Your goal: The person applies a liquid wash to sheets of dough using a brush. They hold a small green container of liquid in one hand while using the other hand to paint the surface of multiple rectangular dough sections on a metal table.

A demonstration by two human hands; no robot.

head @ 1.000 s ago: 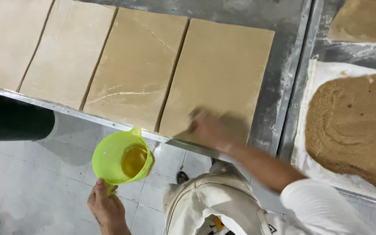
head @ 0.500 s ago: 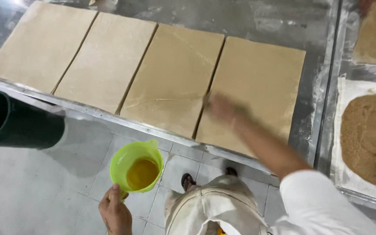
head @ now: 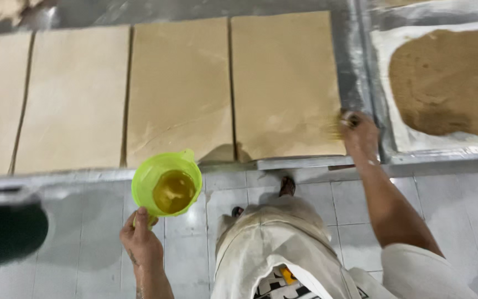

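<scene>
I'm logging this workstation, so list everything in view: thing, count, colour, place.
dough sheets: four, tan, side by side on the table
table: one, steel, across the top
jug: one, lime green, amber liquid inside, over the floor
crumb heap: one, brown, on white paper, right tray
dark bin: one, lower left
floor: grey tiles
left hand: holds the jug's handle
right hand: on the rightmost sheet's right edge
</scene>
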